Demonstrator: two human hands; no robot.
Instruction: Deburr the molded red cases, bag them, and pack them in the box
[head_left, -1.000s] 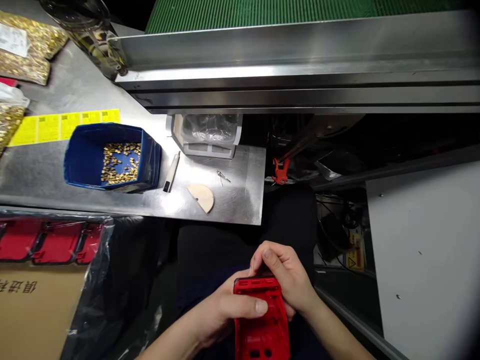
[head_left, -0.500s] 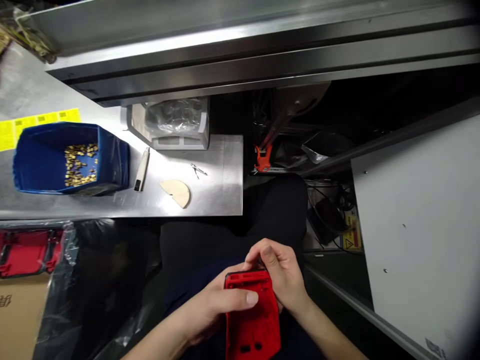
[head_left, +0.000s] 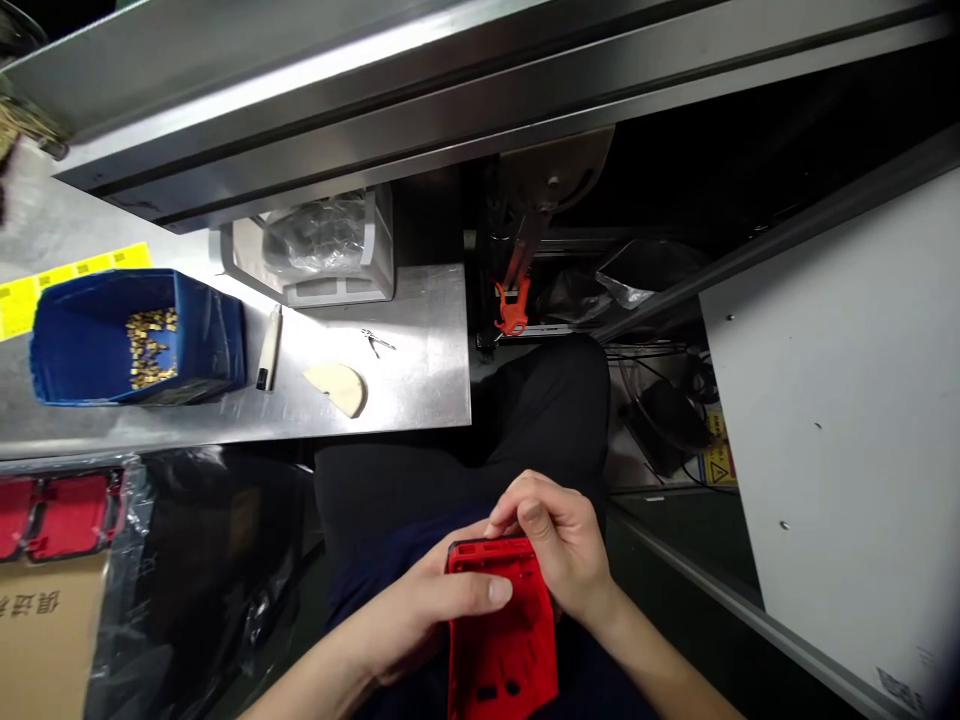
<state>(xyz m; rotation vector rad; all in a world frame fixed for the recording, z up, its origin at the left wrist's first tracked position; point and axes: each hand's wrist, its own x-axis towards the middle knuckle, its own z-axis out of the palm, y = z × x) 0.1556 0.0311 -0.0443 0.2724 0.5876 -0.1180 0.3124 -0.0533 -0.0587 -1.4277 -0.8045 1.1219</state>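
Observation:
A red plastic housing (head_left: 501,640) rests over my lap, its open ribbed side up. My left hand (head_left: 427,610) grips its left side, thumb laid across the top. My right hand (head_left: 559,545) holds its upper right corner, fingertips pinched at the top edge. What the fingertips pinch is too small to make out.
A steel table (head_left: 420,390) lies ahead with a blue bin (head_left: 90,345) of small brass parts, a white pen-like tool (head_left: 268,348), a beige half-disc (head_left: 337,385), tweezers (head_left: 376,343) and a white tray (head_left: 315,260). More red housings (head_left: 52,510) sit in a bagged carton at left. A white panel (head_left: 847,420) stands at right.
The view has swung right and tilted, so the table and bin slid left. Both hands have kept their hold on the red housing, with the right fingertips still at its top edge.

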